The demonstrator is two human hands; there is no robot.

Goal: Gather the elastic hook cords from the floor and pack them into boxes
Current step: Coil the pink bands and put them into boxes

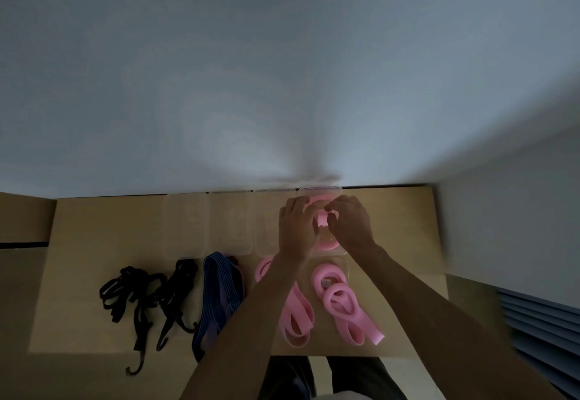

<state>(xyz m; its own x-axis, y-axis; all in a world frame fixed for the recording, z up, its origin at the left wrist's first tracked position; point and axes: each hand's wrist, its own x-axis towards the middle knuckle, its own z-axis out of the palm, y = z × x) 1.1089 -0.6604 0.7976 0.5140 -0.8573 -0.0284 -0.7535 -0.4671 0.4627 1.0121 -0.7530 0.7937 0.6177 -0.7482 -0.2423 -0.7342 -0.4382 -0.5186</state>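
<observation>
A coiled pink cord (323, 220) is pressed into the rightmost clear box (340, 194), its coil's long axis running toward the wall, pinched by curled left hand (296, 227) and right hand (350, 222).

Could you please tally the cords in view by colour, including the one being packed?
Pink cords: 3, one in the box under both hands, two on the floor
Black cords: 2
Blue striped cords: 1
Total: 6
</observation>
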